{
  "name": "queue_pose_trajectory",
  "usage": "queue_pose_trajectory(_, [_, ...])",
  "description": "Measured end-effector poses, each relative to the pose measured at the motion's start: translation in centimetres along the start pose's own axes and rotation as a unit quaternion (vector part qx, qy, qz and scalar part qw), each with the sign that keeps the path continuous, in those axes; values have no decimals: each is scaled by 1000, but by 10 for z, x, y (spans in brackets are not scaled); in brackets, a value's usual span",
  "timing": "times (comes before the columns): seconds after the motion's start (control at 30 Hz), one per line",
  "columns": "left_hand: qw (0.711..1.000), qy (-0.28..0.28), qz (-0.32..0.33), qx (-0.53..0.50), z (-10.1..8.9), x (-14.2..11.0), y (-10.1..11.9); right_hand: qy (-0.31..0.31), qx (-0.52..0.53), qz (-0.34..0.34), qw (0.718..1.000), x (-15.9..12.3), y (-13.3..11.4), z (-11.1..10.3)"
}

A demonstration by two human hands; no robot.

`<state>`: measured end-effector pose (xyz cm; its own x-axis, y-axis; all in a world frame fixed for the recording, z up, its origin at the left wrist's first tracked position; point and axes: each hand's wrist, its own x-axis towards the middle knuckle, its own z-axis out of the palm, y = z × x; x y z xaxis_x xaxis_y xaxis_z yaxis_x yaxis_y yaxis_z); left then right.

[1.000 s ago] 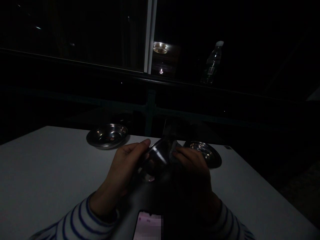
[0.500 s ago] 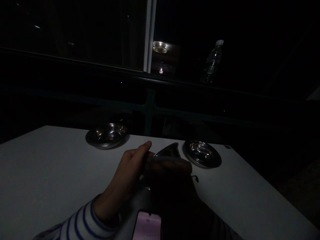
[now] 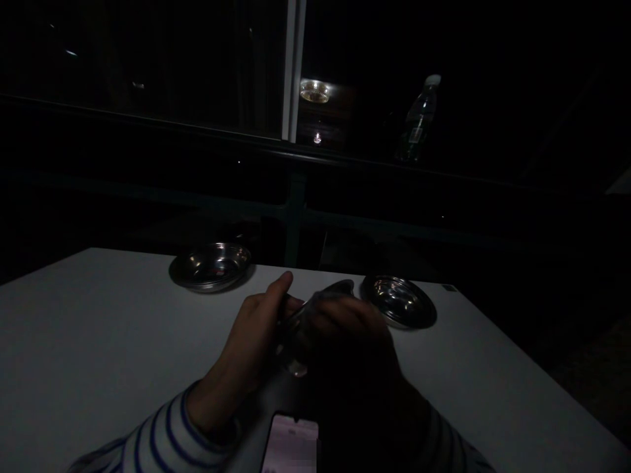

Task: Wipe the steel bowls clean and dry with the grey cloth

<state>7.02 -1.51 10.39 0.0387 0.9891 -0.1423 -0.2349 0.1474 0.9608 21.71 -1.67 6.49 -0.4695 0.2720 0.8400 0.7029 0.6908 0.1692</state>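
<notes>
My left hand (image 3: 249, 335) grips a shiny metal bowl (image 3: 341, 287) by its left side, thumb pointing up. The bowl is tilted, and much of it is hidden behind my right hand (image 3: 352, 328). That hand is in deep shadow, its fingers curled and pressed over the bowl's inside. Something greyish, perhaps cloth, shows at its fingers, too dark to name. Two more metal bowls rest on the white table (image 3: 123, 341): one bowl (image 3: 210, 268) farther back on the left, the other bowl (image 3: 400, 303) just beyond my right hand.
A phone (image 3: 290, 443) with a lit screen lies on the table near my forearms. Behind the table stands a clear plastic bottle (image 3: 419, 121) with a white cap, by a dark window with a pale upright frame (image 3: 292, 72). The surroundings are very dark.
My right hand has shifted and turned over the bowl, so its knuckles show more. A dark strand seen to its right is no longer visible. My left hand stays nearly still.
</notes>
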Motion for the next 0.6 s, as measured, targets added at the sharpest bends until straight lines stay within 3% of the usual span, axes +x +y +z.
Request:
queue_pose_trajectory(0.1, [1000, -10, 2, 2, 1, 0, -1, 3, 19, 81, 997, 1, 17, -5])
queue_pose_trajectory(0.17, [1000, -5, 7, -6, 0, 0, -1, 5, 16, 94, 995, 1, 16, -6])
queue_pose_trajectory(0.3, [999, 9, -5, -33, 0, 3, -2, -11, -17, -30, 999, -3, -7, 0])
queue_pose_trajectory(0.37, [999, 15, -8, -42, -1, 3, -2, -14, -9, -48, 999, -4, -9, 3])
queue_pose_trajectory(0.53, [999, 0, -11, -34, 0, 2, -2, 11, 5, 69, 998, -4, 10, 1])
queue_pose_trajectory(0.6, [999, 2, -14, -30, 0, 2, -2, 11, -6, 60, 998, -3, 8, 1])
